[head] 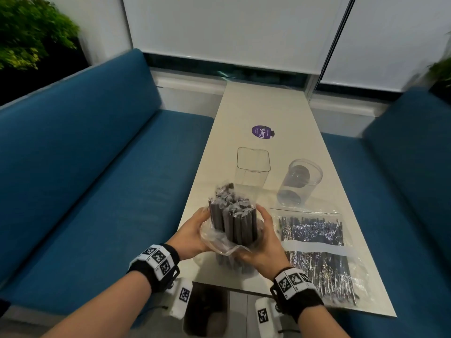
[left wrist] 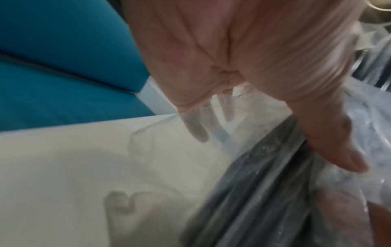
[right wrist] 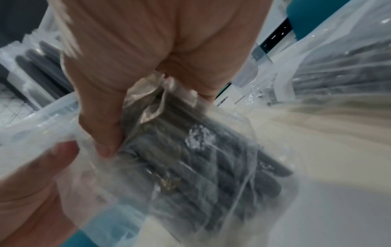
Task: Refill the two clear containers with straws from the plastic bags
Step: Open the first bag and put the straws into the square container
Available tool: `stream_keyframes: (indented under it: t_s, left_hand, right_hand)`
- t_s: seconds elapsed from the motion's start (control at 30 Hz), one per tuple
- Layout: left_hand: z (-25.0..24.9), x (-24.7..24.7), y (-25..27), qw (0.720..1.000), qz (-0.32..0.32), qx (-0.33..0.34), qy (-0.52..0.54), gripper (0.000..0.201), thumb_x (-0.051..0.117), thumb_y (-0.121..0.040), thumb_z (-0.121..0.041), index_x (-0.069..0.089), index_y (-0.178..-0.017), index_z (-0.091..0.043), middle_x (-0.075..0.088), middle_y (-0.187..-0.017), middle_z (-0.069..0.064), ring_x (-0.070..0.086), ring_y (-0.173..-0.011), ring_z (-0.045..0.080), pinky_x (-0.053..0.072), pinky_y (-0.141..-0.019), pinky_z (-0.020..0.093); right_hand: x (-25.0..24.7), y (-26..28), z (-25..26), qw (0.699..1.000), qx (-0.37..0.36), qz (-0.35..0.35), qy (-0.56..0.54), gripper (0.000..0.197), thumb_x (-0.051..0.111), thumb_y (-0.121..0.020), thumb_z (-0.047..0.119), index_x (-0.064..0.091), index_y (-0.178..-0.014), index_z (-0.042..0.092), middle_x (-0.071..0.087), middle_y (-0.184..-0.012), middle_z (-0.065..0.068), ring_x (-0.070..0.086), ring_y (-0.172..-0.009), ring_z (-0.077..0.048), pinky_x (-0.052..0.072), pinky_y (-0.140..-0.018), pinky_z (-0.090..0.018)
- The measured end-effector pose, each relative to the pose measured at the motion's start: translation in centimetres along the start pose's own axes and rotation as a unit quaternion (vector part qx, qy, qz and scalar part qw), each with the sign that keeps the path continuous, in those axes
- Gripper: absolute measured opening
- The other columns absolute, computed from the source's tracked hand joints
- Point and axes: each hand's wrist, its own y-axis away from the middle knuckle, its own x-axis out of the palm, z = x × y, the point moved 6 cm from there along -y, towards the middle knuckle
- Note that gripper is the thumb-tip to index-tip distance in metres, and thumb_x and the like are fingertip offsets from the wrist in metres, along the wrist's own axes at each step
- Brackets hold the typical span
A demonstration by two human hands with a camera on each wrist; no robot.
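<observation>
A bundle of thick dark wrapped straws (head: pixel 233 222) stands upright in a clear plastic bag (head: pixel 219 240) over the table's near end. My left hand (head: pixel 192 234) grips the bag's left side and my right hand (head: pixel 264 242) grips its right side; the bag is pushed down round the bundle. In the left wrist view my left hand (left wrist: pixel 264 83) holds the bag film over the dark straws (left wrist: pixel 264 192). In the right wrist view my right hand (right wrist: pixel 148 66) pinches the bag (right wrist: pixel 190 158). A square clear container (head: pixel 252 168) and a round clear container (head: pixel 299 182) stand beyond, both without straws.
Two more zip bags of thin dark straws (head: pixel 314 250) lie flat on the white table (head: pixel 268 106) to the right. A purple sticker (head: pixel 262 132) is further back. Blue bench seats (head: pixel 97 179) run along both sides. A dark bin (head: pixel 206 311) sits below the table's near edge.
</observation>
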Motion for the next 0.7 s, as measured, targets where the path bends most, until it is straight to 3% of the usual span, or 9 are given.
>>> stream_keyframes:
  t_s: [0.1, 0.17, 0.23, 0.3, 0.37, 0.43, 0.5, 0.6, 0.7]
  left_hand:
    - [-0.5, 0.9, 0.0, 0.996, 0.047, -0.002, 0.072, 0.104, 0.097, -0.063, -0.006, 0.039, -0.145, -0.03, 0.062, -0.135, -0.008, 0.06, -0.126, 0.002, 0.05, -0.108, 0.026]
    - [-1.2, 1.4, -0.1, 0.995, 0.055, 0.014, 0.084, 0.11, 0.096, -0.062, -0.003, 0.028, -0.146, -0.023, 0.06, -0.134, -0.009, 0.061, -0.126, 0.006, 0.052, -0.103, 0.025]
    - [-1.7, 1.0, -0.3, 0.992, 0.021, 0.006, 0.124, 0.105, 0.095, -0.061, -0.001, 0.033, -0.142, -0.022, 0.068, -0.127, -0.008, 0.066, -0.119, 0.007, 0.054, -0.097, 0.025]
    - [-2.1, 0.1, -0.2, 0.986, -0.011, -0.005, 0.165, 0.087, 0.093, -0.059, -0.007, 0.049, -0.133, -0.019, 0.076, -0.118, -0.007, 0.072, -0.111, 0.011, 0.057, -0.091, 0.025]
    - [-2.7, -0.8, 0.0, 0.982, -0.032, -0.008, 0.186, 0.071, 0.092, -0.065, 0.0, 0.059, -0.126, -0.014, 0.079, -0.114, -0.002, 0.075, -0.106, 0.015, 0.059, -0.088, 0.028]
    - [-3.1, -1.9, 0.1, 0.975, -0.054, -0.005, 0.217, 0.067, 0.086, -0.071, 0.01, 0.058, -0.131, -0.003, 0.078, -0.116, 0.008, 0.075, -0.107, 0.021, 0.062, -0.088, 0.033]
    - [-3.8, -2.5, 0.1, 0.965, -0.07, 0.001, 0.252, 0.07, 0.082, -0.073, 0.012, 0.053, -0.135, 0.003, 0.076, -0.118, 0.015, 0.075, -0.108, 0.027, 0.062, -0.084, 0.031]
    - [-5.7, -1.5, 0.4, 0.956, -0.072, 0.02, 0.283, 0.065, 0.081, -0.076, 0.011, 0.054, -0.135, 0.001, 0.076, -0.116, 0.013, 0.075, -0.106, 0.026, 0.061, -0.081, 0.03]
    - [-6.4, 0.9, 0.4, 0.943, -0.061, -0.019, 0.327, 0.076, 0.086, -0.076, -0.026, 0.051, -0.142, -0.01, 0.074, -0.124, 0.01, 0.072, -0.113, 0.027, 0.062, -0.082, 0.034]
  right_hand:
    - [0.5, 0.0, 1.0, 0.999, -0.007, -0.005, 0.05, 0.1, 0.098, -0.058, 0.03, 0.04, -0.138, 0.042, 0.062, -0.134, 0.005, 0.065, -0.126, -0.016, 0.056, -0.103, -0.036]
    - [1.4, -0.1, 2.3, 0.996, -0.031, -0.005, 0.081, 0.087, 0.093, -0.059, 0.04, 0.046, -0.132, 0.031, 0.056, -0.129, -0.001, 0.062, -0.12, -0.02, 0.057, -0.101, -0.039]
    - [2.1, 0.0, 4.0, 0.996, -0.038, -0.018, 0.076, 0.085, 0.089, -0.057, 0.047, 0.052, -0.129, 0.023, 0.05, -0.125, -0.006, 0.061, -0.116, -0.023, 0.057, -0.102, -0.043]
    - [2.1, 0.1, 4.8, 1.0, -0.027, -0.016, -0.004, 0.095, 0.094, -0.056, 0.039, 0.049, -0.139, 0.026, 0.058, -0.131, -0.008, 0.065, -0.121, -0.022, 0.056, -0.104, -0.043]
    - [1.3, 0.7, 5.3, 0.999, -0.02, 0.0, -0.045, 0.12, 0.1, -0.056, 0.029, 0.032, -0.155, 0.035, 0.06, -0.143, -0.004, 0.063, -0.131, -0.017, 0.051, -0.11, -0.042]
    - [0.1, 1.6, 5.4, 0.999, -0.007, -0.006, -0.033, 0.136, 0.104, -0.05, 0.035, 0.022, -0.158, 0.046, 0.049, -0.156, 0.004, 0.052, -0.143, -0.014, 0.04, -0.119, -0.043]
    - [0.2, 2.7, 5.7, 1.0, 0.004, 0.004, 0.025, 0.137, 0.104, -0.044, 0.046, 0.024, -0.156, 0.045, 0.046, -0.156, 0.013, 0.048, -0.143, -0.009, 0.038, -0.12, -0.038]
    - [2.1, 3.6, 6.0, 0.996, 0.024, 0.012, 0.09, 0.121, 0.104, -0.038, 0.054, 0.037, -0.139, 0.047, 0.057, -0.141, 0.013, 0.059, -0.13, -0.006, 0.051, -0.111, -0.035]
    - [2.5, 3.1, 7.4, 0.996, 0.009, -0.04, 0.076, 0.092, 0.103, -0.051, 0.037, 0.051, -0.127, 0.039, 0.073, -0.115, 0.005, 0.076, -0.095, -0.01, 0.063, -0.077, -0.027]
